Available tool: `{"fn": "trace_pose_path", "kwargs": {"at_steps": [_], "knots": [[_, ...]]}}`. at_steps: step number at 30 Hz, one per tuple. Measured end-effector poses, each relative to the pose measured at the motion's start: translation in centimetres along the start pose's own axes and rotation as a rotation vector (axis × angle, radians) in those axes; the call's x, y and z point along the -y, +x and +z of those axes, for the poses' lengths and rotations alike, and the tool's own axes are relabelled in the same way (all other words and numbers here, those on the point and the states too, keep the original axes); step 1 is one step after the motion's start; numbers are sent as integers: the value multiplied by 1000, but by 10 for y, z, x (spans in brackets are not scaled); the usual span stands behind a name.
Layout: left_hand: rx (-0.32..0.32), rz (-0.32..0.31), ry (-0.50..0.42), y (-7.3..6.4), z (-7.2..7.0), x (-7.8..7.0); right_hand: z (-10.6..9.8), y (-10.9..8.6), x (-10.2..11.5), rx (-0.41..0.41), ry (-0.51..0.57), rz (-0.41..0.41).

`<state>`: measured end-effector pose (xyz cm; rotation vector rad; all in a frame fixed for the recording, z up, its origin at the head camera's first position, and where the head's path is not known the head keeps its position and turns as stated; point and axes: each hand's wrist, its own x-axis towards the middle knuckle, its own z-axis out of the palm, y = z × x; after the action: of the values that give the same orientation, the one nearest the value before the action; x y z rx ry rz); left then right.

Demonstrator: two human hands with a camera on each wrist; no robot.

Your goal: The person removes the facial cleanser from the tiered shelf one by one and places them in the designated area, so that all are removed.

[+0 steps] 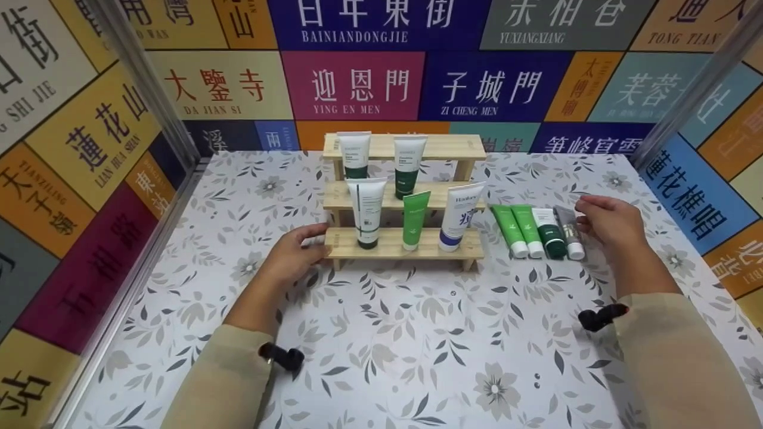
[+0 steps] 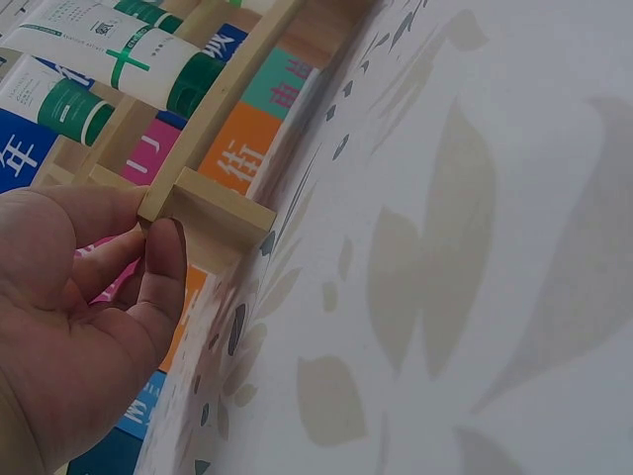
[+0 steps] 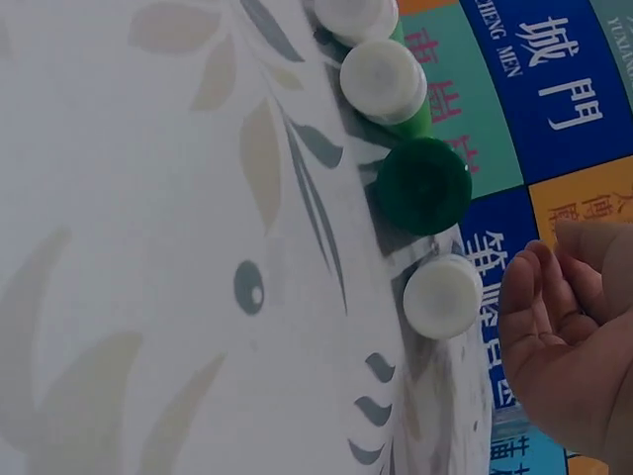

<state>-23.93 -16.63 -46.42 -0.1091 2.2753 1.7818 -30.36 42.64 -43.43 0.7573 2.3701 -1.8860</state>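
My left hand [image 1: 298, 253] grips the left end of the lowest step of a wooden tiered stand [image 1: 390, 241], thumb and fingers pinching its corner in the left wrist view. On that step stand a white tube [image 1: 368, 208], a small green tube [image 1: 415, 220] and a white-and-blue tube [image 1: 461, 217]. Two white-and-green tubes [image 1: 410, 161] are higher up. My right hand [image 1: 611, 220], fingers loosely bent, is beside a silver-grey tube [image 1: 568, 229] at the end of a flat row. No object shows between its fingers in the right wrist view [image 3: 569, 327].
Two green tubes [image 1: 508, 229] and a white-and-dark-green tube [image 1: 548, 231] lie side by side right of the stand, caps toward me. A leaf-patterned cloth [image 1: 417, 339] covers the table. Panels with printed characters [image 1: 351, 86] wall the back and sides.
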Motion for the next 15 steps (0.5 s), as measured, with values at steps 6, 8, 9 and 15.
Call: {"fn": "trace_pose_path", "kwargs": {"at_steps": [6, 8, 9, 15], "knots": [[-8, -5, 4, 1, 0, 1, 16, -15, 19, 41, 2, -55], [-12, -4, 4, 1, 0, 1, 20, -20, 24, 63, 29, -74], [-12, -5, 2, 1, 0, 1, 22, -22, 27, 72, 43, -85], [-12, -9, -10, 2, 0, 1, 35, -37, 41, 85, 123, -162]]}}
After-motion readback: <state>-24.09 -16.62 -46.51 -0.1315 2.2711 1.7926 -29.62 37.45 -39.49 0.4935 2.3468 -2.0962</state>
